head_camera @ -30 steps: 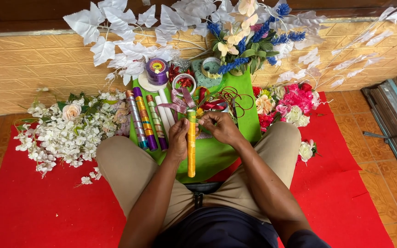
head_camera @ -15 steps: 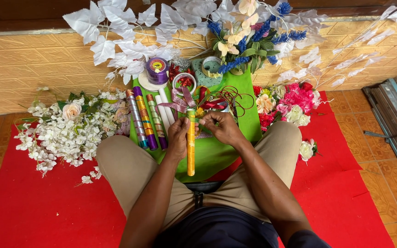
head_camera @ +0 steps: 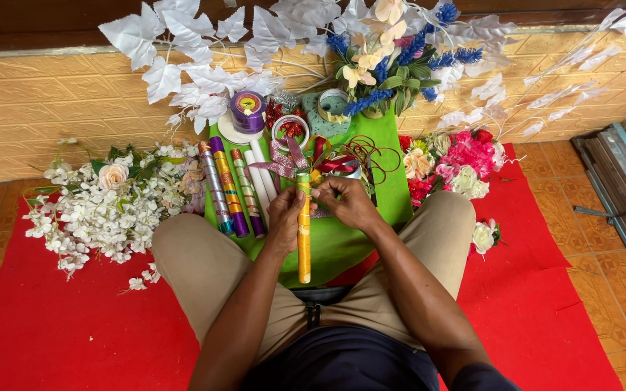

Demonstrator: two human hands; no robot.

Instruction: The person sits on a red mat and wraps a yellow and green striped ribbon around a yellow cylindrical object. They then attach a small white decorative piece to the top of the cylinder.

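Note:
I sit cross-legged on a red mat. A long yellow-orange wrapped stick with a green top end stands upright over a green cloth between my knees. My left hand grips the stick's upper part from the left. My right hand pinches near its top, fingers at a bundle of purple, red and green ribbon tied there. Thin red wire loops lie just beyond the ribbons.
Several wrapped sticks in silver, purple and gold lie left on the cloth. Ribbon spools sit behind them. White flowers lie left, pink and red flowers right, white leaves and blue flowers against the yellow wall.
My fingers have shifted slightly at the top of the stick; the stick stays in the same place.

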